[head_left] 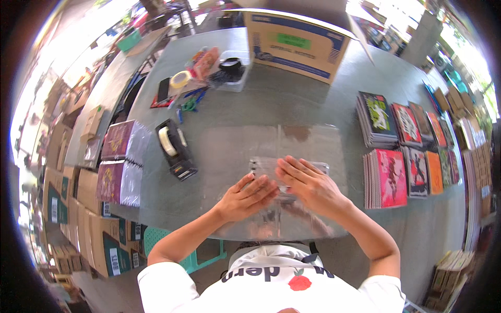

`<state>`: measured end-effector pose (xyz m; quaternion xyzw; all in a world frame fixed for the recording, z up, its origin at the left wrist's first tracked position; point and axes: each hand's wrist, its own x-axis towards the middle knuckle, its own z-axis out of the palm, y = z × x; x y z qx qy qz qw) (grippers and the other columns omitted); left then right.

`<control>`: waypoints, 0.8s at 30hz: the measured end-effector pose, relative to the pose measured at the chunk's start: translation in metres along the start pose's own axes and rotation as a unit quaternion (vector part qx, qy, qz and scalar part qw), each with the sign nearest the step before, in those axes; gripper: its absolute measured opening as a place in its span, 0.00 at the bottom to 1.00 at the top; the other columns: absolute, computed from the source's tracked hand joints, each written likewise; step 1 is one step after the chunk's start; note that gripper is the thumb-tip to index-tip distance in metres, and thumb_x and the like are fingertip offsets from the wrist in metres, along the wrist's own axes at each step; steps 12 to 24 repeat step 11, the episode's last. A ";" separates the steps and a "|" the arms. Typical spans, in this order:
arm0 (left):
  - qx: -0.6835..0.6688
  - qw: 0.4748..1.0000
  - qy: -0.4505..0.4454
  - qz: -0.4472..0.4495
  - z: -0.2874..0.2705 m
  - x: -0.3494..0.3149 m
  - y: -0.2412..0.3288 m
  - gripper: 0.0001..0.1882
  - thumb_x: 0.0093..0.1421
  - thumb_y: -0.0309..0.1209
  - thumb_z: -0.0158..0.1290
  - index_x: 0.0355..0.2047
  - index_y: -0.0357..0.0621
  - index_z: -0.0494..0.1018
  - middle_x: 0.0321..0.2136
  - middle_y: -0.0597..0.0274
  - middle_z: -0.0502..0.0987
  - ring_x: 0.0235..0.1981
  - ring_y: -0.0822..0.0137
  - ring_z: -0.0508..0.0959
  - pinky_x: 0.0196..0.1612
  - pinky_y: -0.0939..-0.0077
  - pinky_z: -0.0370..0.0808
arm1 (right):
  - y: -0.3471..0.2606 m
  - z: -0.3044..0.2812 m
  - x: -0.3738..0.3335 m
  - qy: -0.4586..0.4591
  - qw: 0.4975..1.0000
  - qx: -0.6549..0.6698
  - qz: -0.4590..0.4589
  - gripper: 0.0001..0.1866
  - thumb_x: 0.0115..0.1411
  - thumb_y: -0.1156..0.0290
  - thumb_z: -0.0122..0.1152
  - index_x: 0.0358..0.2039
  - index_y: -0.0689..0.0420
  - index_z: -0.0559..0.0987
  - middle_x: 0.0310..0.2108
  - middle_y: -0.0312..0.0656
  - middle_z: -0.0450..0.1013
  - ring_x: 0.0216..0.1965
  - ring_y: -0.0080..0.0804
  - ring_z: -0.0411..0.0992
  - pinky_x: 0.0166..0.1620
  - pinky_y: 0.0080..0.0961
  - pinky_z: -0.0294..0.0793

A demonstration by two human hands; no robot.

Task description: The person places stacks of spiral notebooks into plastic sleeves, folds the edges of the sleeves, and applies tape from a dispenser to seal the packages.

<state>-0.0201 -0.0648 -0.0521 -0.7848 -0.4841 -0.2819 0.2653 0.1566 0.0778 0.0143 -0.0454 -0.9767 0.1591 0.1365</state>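
Note:
My left hand (249, 198) lies with its fingers stretched out near the front edge of the table. Beside it my right hand (309, 183) rests flat, fingers extended, over a clear plastic-covered item (265, 164). Dark spiral binding shows at that item's left end; my hands hide much of the rest. Under both hands spreads a large transparent plastic sheet (235, 143), with a seam down its middle and glare on its surface. Neither hand appears to grip anything.
A black tape dispenser (176, 149) stands left of the sheet, beside plastic-covered purple spiral notebooks (116, 181). Stacked colourful notebooks (385, 177) line the right side. Farther back are a cardboard box (295, 47), a clear plastic tub (237, 78) and a phone (164, 89).

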 end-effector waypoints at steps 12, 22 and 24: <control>-0.163 0.500 0.332 -0.783 -0.028 -0.190 -0.125 0.20 0.55 0.44 0.54 0.21 0.37 0.77 0.19 0.54 0.76 0.30 0.57 0.74 0.43 0.68 0.65 | -0.012 -0.003 -0.004 -0.059 0.998 -0.007 0.026 0.30 0.50 0.77 0.57 0.56 0.53 0.66 0.59 0.40 0.58 0.62 0.37 0.52 0.62 0.41 0.49; -0.163 0.500 0.332 -0.783 -0.028 -0.190 -0.125 0.20 0.55 0.44 0.54 0.21 0.37 0.77 0.19 0.54 0.76 0.30 0.57 0.74 0.43 0.68 0.65 | -0.012 -0.003 -0.004 -0.059 0.998 -0.007 0.026 0.30 0.50 0.77 0.57 0.56 0.53 0.66 0.59 0.40 0.58 0.62 0.37 0.52 0.62 0.41 0.49; -0.163 0.500 0.332 -0.783 -0.028 -0.190 -0.125 0.20 0.55 0.44 0.54 0.21 0.37 0.77 0.19 0.54 0.76 0.30 0.57 0.74 0.43 0.68 0.65 | -0.012 -0.003 -0.004 -0.059 0.998 -0.007 0.026 0.30 0.50 0.77 0.57 0.56 0.53 0.66 0.59 0.40 0.58 0.62 0.37 0.52 0.62 0.41 0.49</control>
